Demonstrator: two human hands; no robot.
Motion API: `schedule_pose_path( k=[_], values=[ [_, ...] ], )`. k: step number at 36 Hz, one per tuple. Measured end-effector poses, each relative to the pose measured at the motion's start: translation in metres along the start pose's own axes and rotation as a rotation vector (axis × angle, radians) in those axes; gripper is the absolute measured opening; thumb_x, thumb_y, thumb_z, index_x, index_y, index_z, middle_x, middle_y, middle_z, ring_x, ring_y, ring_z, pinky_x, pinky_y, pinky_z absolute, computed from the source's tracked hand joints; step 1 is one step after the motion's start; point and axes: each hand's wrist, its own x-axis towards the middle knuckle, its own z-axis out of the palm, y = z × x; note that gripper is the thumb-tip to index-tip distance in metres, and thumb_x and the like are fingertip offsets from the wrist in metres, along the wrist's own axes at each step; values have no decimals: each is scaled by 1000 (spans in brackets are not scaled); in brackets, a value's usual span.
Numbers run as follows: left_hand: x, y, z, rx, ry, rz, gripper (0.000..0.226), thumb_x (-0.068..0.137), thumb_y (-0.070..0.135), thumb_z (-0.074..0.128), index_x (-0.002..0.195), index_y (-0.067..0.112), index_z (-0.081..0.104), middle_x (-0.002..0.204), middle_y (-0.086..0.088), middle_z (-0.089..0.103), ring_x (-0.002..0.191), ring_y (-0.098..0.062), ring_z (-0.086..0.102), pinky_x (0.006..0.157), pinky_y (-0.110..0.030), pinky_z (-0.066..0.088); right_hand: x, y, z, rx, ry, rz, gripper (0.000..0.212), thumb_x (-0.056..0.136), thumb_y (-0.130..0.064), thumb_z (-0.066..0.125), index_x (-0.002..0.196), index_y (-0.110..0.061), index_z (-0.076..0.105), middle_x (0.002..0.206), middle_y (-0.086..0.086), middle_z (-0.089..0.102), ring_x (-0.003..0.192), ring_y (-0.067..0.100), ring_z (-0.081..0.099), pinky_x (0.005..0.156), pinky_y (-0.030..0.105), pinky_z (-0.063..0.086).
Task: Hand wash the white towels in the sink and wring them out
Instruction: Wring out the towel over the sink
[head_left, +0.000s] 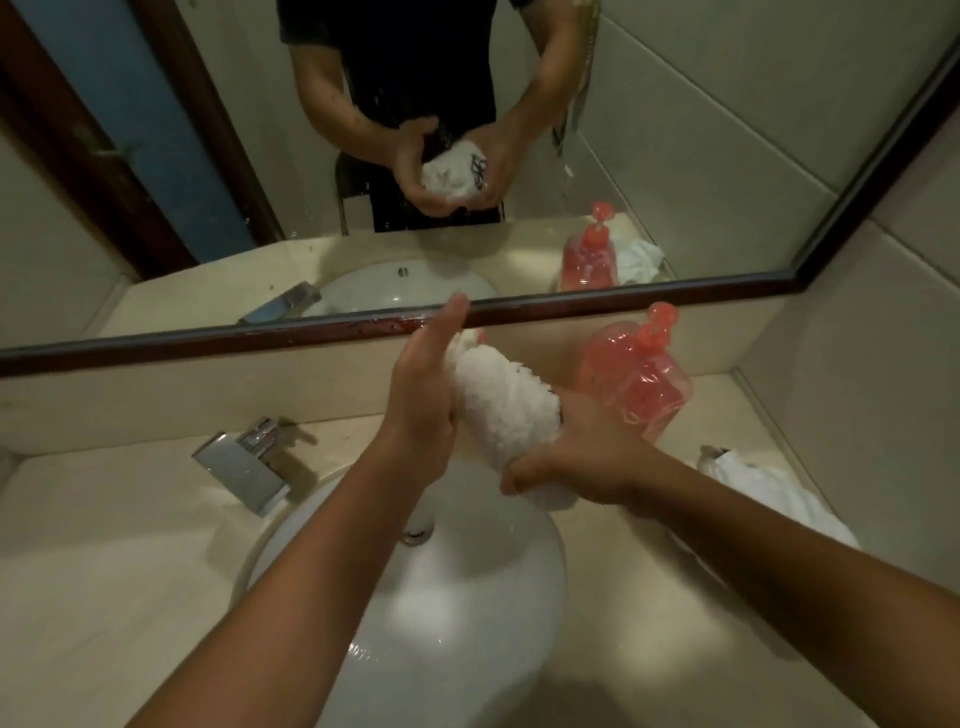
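- While both hands work at the centre of the frame, a rolled towel (506, 410) is held between them, just above the white sink (467, 597).
- The left hand (423, 400) lies flat against the roll's left side, fingers straight and pointing up towards the mirror (675, 130).
- The right hand (576, 460) curls around the roll's lower end, thumb and fingers wrapped over the cloth.
- The rolled towel is thick white terry, bunched into a short fat cylinder tilted from upper left to lower right.
- Judging by its look, it is soaked: soft, heavy for its size, and likely to sag or unroll if held at one end only.
- A firm hold at each end, twisting in opposite directions, would probably wring it best; the rough pile should give a good hold even when wet.
- A second towel (769, 488) lies crumpled on the beige surface (130, 545) at the right edge, near the right forearm.
- A pink bottle (639, 374) wrapped in clear plastic stands at the upper right of the surface, behind the hands.
- A square chrome tap (244, 467) sits left of the sink; no running water is visible.
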Motion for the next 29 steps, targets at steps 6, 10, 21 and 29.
schedule_pose_path(
  k=[6, 10, 21, 29],
  values=[
    [-4, -21, -28, -281, -352, 49, 134, 58, 64, 97, 166, 32, 24, 161, -14, 47, 139, -38, 56, 108, -58, 52, -16, 2, 2, 901, -505, 264, 97, 45, -28, 99, 129, -3, 59, 98, 18, 70, 73, 27, 70, 50, 31, 57],
    [-7, -9, -26, -361, -662, 60, 90, 66, 56, 95, 145, 36, 58, 152, -10, 58, 136, -38, 59, 104, -58, 55, -19, 5, 17, 1013, -677, 229, 84, 65, -34, 96, 133, -1, 59, 106, 20, 69, 75, 27, 72, 53, 30, 59],
    [-22, 35, -47, -287, -495, -49, 39, 64, 26, 97, 93, 18, 71, 71, 3, 65, 69, -21, 74, 65, -37, 64, -17, -42, 17, 580, -689, 250, 100, 48, -39, 107, 132, -14, 59, 104, 8, 75, 87, 18, 72, 63, 26, 61],
    [-28, 55, -67, -15, -391, 10, 10, 79, 13, 69, 87, 16, 65, 69, -1, 63, 67, -20, 72, 59, -31, 61, -11, -78, 41, 157, -490, 310, 56, 60, -19, 87, 114, -18, 70, 85, 4, 75, 78, 19, 73, 60, 31, 57]
  ],
)
